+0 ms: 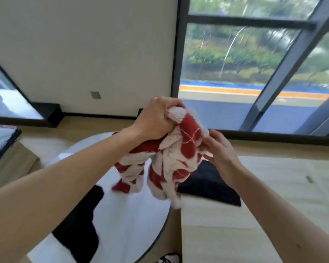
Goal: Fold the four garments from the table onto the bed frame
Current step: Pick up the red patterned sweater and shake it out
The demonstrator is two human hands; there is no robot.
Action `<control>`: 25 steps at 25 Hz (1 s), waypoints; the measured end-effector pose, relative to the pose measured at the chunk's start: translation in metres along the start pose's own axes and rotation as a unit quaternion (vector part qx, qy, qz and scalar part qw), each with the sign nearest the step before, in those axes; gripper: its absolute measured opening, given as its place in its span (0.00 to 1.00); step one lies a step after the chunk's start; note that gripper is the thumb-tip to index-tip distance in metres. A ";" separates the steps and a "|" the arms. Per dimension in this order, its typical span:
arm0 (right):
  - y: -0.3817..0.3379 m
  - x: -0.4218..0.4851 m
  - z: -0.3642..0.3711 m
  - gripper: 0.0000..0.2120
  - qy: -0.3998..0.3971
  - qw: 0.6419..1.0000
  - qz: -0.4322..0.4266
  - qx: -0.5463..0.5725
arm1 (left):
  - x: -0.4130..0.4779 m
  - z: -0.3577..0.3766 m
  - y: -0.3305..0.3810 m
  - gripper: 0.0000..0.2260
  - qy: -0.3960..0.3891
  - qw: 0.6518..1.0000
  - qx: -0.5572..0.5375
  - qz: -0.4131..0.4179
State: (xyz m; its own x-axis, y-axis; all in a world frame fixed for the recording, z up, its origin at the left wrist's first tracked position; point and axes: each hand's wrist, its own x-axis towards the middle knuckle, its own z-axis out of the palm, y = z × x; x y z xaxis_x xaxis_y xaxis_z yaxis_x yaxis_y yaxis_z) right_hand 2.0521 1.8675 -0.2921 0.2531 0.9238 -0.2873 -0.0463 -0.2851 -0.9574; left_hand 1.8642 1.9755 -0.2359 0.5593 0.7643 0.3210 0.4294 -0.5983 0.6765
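Nearest, on the round white counter: a crumpled black garment, untouched, apparently waiting its turn. Just to the right, on the pale wooden bed frame: a folded black garment, flat and squared, so probably finished. Above the gap between counter and bed frame, held in the air: a red-and-white checked garment, bunched and dangling, seemingly clear of both surfaces. Gripped at the top by the left hand, fingers clenched round a wad of fabric to carry the weight. Pinched at the side edge by the right hand, fingers curled on the cloth, likely hunting for a hem to shake it open. No containers in view. Beyond: plain wall, then a large window.
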 end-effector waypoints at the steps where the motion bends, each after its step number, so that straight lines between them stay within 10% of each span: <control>1: -0.048 -0.021 -0.005 0.40 -0.006 0.998 -0.061 -0.025 | 0.020 -0.015 0.037 0.08 -0.002 1.000 -0.014 0.016; 4: -0.165 -0.087 -0.023 0.34 -0.012 0.976 -0.181 -0.119 | 0.065 -0.060 0.144 0.09 -0.024 0.997 -0.066 0.010; 9: -0.274 -0.167 -0.072 0.30 0.285 0.842 -0.296 -0.350 | 0.110 -0.100 0.299 0.18 -0.182 0.976 -0.115 0.030; 14: -0.328 -0.237 -0.171 0.11 0.404 0.815 -0.365 -0.197 | 0.127 -0.079 0.353 0.46 -0.327 0.886 -0.282 0.170; 20: -0.361 -0.323 -0.226 0.19 0.382 0.838 -0.305 -0.244 | 0.156 -0.014 0.465 0.59 -0.367 0.782 -0.300 0.406; 25: -0.364 -0.399 -0.242 0.27 0.703 0.610 -0.225 -0.288 | 0.139 0.033 0.582 0.35 -0.306 0.753 -0.309 0.493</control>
State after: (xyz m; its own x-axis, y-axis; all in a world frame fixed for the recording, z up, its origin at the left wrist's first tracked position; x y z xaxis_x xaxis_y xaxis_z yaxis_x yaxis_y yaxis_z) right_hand 2.2023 1.5407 0.1783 0.7125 -0.0739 0.6977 0.5790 -0.4998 -0.6442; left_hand 2.2151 1.7261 0.1804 0.6937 -0.3468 0.6313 -0.7156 -0.4316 0.5492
